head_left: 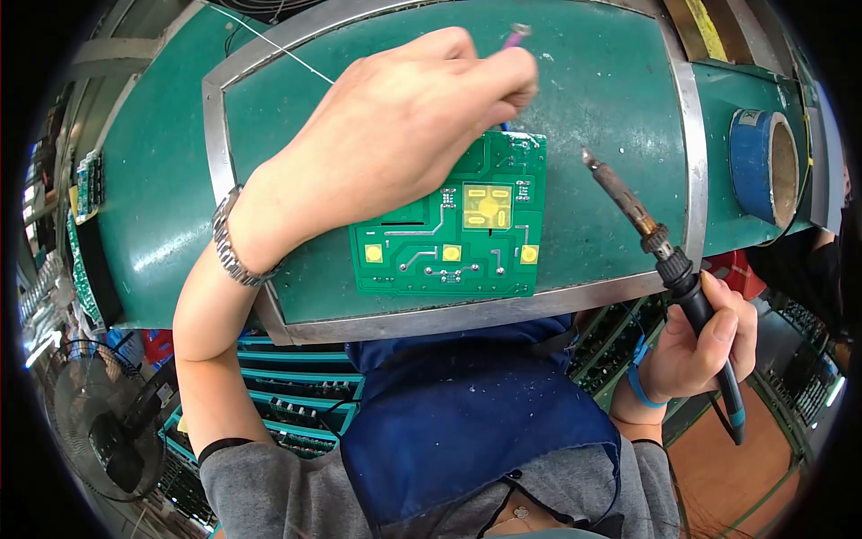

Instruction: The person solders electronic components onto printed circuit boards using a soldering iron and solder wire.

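Note:
My left hand (413, 117) is closed above the upper part of a green circuit board (489, 277), hiding its upper left area. A short purple lead with a metal end (517, 36), slightly blurred, sticks up past the curled fingers. Below the fingers a bit of blue wire (505, 127) shows at the board's top edge. My right hand (709, 346) grips a soldering iron (687, 287) by its black handle. The iron's tip (586, 156) points up and left, apart from the board on its right side. Yellow squares and silvery solder joints mark the board's face.
The board lies on a green work surface (620, 81) framed by a metal strip (449, 312). A thin pale wire (274, 43) runs from the upper left toward my left hand. At the right stands a blue roll (759, 166); a fan (108, 422) is at lower left, beside teal racks (301, 373).

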A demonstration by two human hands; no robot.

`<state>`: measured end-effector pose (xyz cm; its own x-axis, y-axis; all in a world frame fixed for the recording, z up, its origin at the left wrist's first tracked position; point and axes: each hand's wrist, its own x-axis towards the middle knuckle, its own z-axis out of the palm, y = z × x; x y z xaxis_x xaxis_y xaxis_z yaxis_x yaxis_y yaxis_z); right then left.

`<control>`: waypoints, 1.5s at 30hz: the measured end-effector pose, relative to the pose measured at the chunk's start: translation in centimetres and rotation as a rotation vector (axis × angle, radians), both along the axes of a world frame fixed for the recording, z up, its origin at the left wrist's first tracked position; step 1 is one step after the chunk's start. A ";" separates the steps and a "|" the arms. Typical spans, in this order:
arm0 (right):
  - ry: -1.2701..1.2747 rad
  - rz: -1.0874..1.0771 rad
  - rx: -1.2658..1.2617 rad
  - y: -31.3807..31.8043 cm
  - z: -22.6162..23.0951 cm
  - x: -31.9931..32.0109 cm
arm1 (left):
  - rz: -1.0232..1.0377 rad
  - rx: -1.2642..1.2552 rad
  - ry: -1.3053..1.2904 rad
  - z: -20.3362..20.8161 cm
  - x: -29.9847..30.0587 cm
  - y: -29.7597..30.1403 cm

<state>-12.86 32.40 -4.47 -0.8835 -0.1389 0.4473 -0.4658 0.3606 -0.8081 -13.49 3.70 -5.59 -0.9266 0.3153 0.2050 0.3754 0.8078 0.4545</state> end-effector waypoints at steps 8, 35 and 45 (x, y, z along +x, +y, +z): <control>-0.094 0.145 0.098 -1.0 0.0 -0.2 | -0.007 0.257 -0.155 -0.5 1.3 -1.0; -0.265 0.096 0.021 -1.7 0.1 0.2 | 0.095 0.092 -0.065 -0.5 1.9 0.6; -0.254 0.095 0.041 -1.6 0.3 0.4 | 0.101 0.089 -0.075 -0.4 1.9 0.6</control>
<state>-12.50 30.84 -4.19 -0.9487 -0.2401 0.2057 -0.2838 0.3600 -0.8887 -11.61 4.32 -6.03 -0.9665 0.2029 0.1572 0.2564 0.7949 0.5500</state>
